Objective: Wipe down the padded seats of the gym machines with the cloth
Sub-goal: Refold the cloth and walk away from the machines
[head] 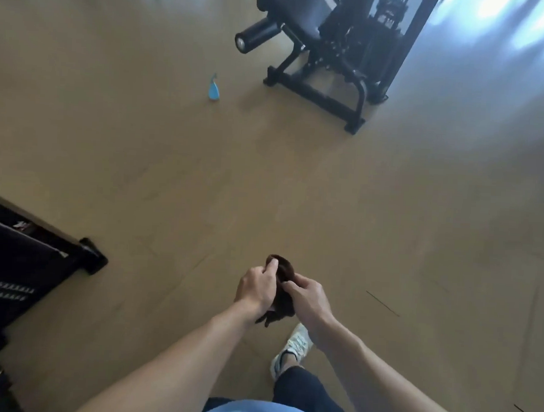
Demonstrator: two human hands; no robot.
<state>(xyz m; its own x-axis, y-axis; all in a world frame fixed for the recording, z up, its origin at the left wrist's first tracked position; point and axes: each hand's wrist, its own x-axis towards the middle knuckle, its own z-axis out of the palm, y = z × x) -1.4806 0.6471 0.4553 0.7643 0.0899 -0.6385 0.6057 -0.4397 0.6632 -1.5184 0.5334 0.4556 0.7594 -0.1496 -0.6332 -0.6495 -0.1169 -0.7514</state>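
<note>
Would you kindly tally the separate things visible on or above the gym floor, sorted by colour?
Black: 2, the gym machine ahead and the machine at lower left.
Blue: 1, the spray bottle standing on the floor.
Dark brown: 1, the cloth held by the left hand and right hand.
White: 1, the shoe.
Total: 5

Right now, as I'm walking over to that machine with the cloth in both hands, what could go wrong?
1. The blue spray bottle stands on the open floor near the gym machine; you might kick it over.
2. The machine's black base frame juts out low, a possible trip point.
3. Both the left hand and the right hand are busy bunching the dark cloth, so neither is free to catch you.
</note>
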